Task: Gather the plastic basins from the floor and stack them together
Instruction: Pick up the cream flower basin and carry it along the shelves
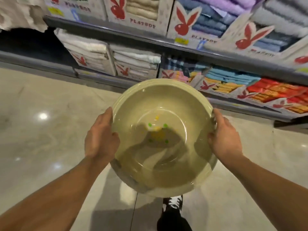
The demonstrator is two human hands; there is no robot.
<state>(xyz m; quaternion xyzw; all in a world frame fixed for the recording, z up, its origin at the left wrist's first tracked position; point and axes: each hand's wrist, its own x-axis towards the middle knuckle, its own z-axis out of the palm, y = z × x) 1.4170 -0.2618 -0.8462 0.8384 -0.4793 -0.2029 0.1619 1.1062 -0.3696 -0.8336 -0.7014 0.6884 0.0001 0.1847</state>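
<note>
A round pale-green plastic basin [166, 100] fills the middle of the head view, held up off the floor. Several nested rims show at its far edge, so it looks like a stack. A yellow and green print marks its bottom. My left hand [101, 137] grips the left rim, thumb over the edge. On the opposite rim my right hand [224, 135] grips the same way. Motion blur smears the near side of the basin.
Store shelves [166, 42] packed with boxed and folded towels run across the top, their lowest ledge close beyond the basin. A glossy beige tiled floor [41, 130] spreads to the left and below. My shoe [173, 204] shows under the basin.
</note>
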